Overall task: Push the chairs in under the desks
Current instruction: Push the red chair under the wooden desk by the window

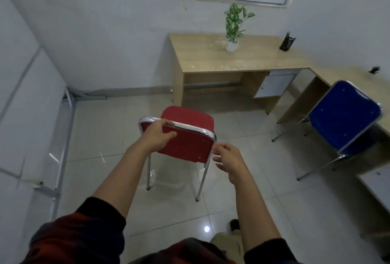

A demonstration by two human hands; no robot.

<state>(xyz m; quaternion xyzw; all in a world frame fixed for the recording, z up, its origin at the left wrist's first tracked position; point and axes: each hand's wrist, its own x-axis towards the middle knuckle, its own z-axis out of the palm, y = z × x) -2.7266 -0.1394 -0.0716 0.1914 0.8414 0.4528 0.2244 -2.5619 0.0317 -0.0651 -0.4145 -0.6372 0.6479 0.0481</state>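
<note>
Red chair [185, 137] stands on the tiled floor [263, 211] out in the open, well apart from the wooden desk [238, 59] ahead of it, its seat pointing toward the desk's left end and its backrest toward the person. Chrome tubing frames the backrest, and two rear legs are in view.

Left hand [157, 135] — arm extended forward, sleeve pushed up the forearm — rests on the top rail of the backrest near its left corner, fingers curled over the rail and thumb against the red back panel. Right hand [229, 159] is held at the backrest's right corner, fingers loosely curled and spread; motion blur makes it unclear whether the fingertips touch the chrome tube, and nothing appears to be grasped.

Blue chair [346, 116] stands to the right, backrest toward the camera, partly in at the front edge of a second desk [358, 74] that runs along the right wall.

On the first desk: a potted plant [233, 29] near the back edge, and a black pen holder [287, 42] toward the back right corner.
</note>
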